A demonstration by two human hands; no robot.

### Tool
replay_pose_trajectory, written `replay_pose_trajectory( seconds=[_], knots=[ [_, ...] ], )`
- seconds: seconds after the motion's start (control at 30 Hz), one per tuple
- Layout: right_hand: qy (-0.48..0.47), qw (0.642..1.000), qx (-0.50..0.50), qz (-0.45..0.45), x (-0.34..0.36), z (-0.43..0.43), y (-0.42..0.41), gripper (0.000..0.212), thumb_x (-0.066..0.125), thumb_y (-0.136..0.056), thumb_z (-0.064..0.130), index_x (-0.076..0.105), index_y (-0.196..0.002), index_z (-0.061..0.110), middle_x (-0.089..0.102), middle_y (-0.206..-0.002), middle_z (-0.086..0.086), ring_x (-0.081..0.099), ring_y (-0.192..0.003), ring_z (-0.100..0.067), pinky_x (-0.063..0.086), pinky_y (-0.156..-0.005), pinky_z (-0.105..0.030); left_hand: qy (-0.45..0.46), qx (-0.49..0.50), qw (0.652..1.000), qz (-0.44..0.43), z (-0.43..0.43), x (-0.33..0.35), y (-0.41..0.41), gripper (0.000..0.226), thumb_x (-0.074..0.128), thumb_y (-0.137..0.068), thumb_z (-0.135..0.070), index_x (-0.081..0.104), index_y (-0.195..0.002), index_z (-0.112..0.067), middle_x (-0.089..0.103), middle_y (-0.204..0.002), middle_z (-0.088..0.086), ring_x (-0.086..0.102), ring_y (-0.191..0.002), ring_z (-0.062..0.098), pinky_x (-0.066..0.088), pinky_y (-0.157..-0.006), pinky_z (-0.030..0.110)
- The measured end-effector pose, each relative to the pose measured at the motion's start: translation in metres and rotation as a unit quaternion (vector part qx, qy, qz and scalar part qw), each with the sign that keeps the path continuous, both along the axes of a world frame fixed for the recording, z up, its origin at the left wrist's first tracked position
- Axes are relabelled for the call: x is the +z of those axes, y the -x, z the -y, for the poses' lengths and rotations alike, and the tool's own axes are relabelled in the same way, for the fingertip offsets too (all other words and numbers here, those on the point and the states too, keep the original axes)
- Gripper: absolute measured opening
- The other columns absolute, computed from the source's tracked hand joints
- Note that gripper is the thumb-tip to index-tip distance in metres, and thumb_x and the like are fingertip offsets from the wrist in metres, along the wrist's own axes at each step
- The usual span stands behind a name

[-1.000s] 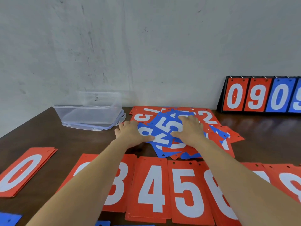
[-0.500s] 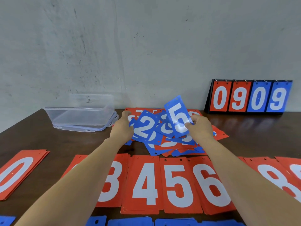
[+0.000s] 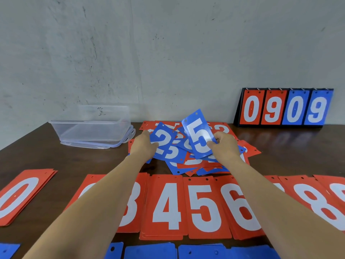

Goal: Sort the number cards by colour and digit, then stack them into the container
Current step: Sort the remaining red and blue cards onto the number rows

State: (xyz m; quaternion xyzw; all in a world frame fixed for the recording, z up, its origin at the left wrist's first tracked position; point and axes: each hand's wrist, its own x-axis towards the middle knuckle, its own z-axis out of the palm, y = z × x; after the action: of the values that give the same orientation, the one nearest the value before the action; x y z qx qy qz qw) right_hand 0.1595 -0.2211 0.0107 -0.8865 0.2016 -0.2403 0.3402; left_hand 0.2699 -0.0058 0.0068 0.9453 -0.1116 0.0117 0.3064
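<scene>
Blue 5 card (image 3: pixel 199 136) lifted and tilted over mixed pile (image 3: pixel 194 161), clear container (image 3: pixel 89 131) far left, empty

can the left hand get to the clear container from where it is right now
Probably yes. The left hand is just right of the clear container, with only bare table between them, and the container is open on top. The hand is gripping a blue 2 card, though.

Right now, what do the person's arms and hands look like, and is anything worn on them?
Both arms are bare from the bottom edge of the picture up to the wrists: no sleeve shows on the left forearm or the right forearm. The left hand and the right hand wear no gloves, and no watch, bracelet or ring is visible.
</scene>
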Motion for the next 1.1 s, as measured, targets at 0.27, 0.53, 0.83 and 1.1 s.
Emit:
replay_pose_trajectory(
  seconds=[0.27,0.53,0.83,1.1],
  knots=[
    [-0.046,0.999,0.002,0.012,0.013,-0.012,0.006,0.015,0.066,-0.09,0.018,0.06,-0.093,0.004,0.068,-0.103,-0.009,0.067,-0.096,-0.023,0.058,-0.072,-0.037,-0.007,0.046,0.991,0.124,-0.01,0.005,-0.002,0.022,0.042,-0.101,-0.019,0.053,-0.113,-0.003,0.058,-0.09,0.013,0.054,-0.076,0.026,0.039,-0.058,0.033],
    [-0.092,0.994,-0.004,0.052,0.031,-0.033,0.036,0.016,0.067,-0.088,0.008,0.065,-0.103,0.005,0.068,-0.109,-0.01,0.066,-0.099,-0.026,0.057,-0.081,-0.044,0.178,0.016,0.976,0.127,-0.02,0.034,0.017,0.024,0.046,-0.096,-0.006,0.067,-0.105,-0.005,0.065,-0.09,0.011,0.053,-0.072,0.021,0.039,-0.061,0.029],
    [-0.054,0.993,-0.03,0.099,0.044,-0.071,0.077,0.022,0.061,-0.094,0.017,0.066,-0.111,0.004,0.067,-0.118,-0.009,0.064,-0.105,-0.025,0.056,-0.081,-0.039,0.304,0.007,0.953,0.0,-0.075,0.073,0.056,0.025,0.061,-0.086,-0.003,0.056,-0.064,-0.012,0.063,-0.069,0.005,0.063,-0.076,0.028,0.056,-0.076,0.042],
    [-0.092,0.987,-0.005,0.128,0.047,-0.102,0.106,0.013,0.069,-0.088,0.014,0.066,-0.096,0.005,0.071,-0.103,-0.011,0.068,-0.094,-0.026,0.056,-0.082,-0.049,0.323,-0.014,0.946,-0.031,-0.147,0.092,0.116,0.013,0.066,-0.089,-0.009,0.059,-0.078,-0.005,0.067,-0.092,0.017,0.066,-0.07,0.023,0.058,-0.064,0.029]
  ],
)
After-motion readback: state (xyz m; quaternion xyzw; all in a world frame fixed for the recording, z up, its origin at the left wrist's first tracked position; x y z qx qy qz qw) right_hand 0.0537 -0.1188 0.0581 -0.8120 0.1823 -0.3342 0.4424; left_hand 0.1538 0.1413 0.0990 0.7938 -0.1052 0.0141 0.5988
